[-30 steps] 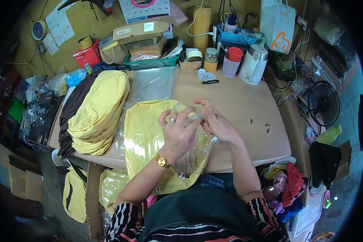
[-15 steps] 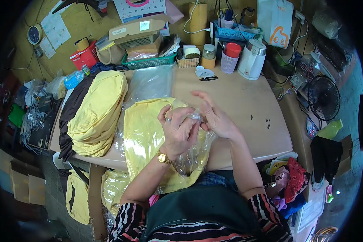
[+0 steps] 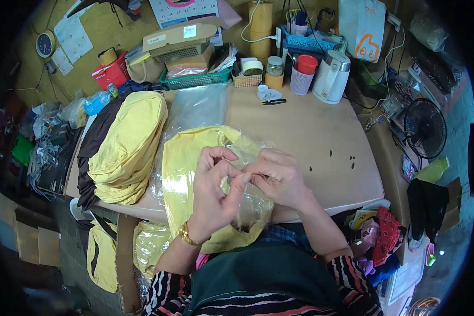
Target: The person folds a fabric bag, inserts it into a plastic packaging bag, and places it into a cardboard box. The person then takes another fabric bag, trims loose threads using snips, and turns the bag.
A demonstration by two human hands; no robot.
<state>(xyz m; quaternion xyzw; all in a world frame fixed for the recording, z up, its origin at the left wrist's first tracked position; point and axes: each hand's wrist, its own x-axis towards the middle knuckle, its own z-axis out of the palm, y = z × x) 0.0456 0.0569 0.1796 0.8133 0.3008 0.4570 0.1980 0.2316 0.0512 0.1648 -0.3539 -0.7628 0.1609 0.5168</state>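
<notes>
A folded yellow cloth (image 3: 180, 171) lies inside a clear plastic bag (image 3: 254, 206) on the near part of the table, directly below my hands. My left hand (image 3: 216, 184), with a gold watch (image 3: 186, 234) at its wrist, has thumb and forefinger pinched together. Fingertips of my right hand (image 3: 276, 176) meet them from the right, also pinched. Both seem to grip the bag's thin film, though little of it shows between the fingers.
Left of the bag sits a pile of yellow cloth (image 3: 126, 147) on dark cloth. Flat clear plastic bags (image 3: 200, 105) lie behind. Black thread snips (image 3: 274, 101), a white kettle (image 3: 332, 77) and a green basket (image 3: 197, 80) stand along the back of the padded table (image 3: 326, 137). A fan (image 3: 425, 128) is at right.
My right hand has come down and closed from spread fingers to a pinch. My left hand has turned and shifted slightly left and lower. The bag's film has slipped lower around the fingers.
</notes>
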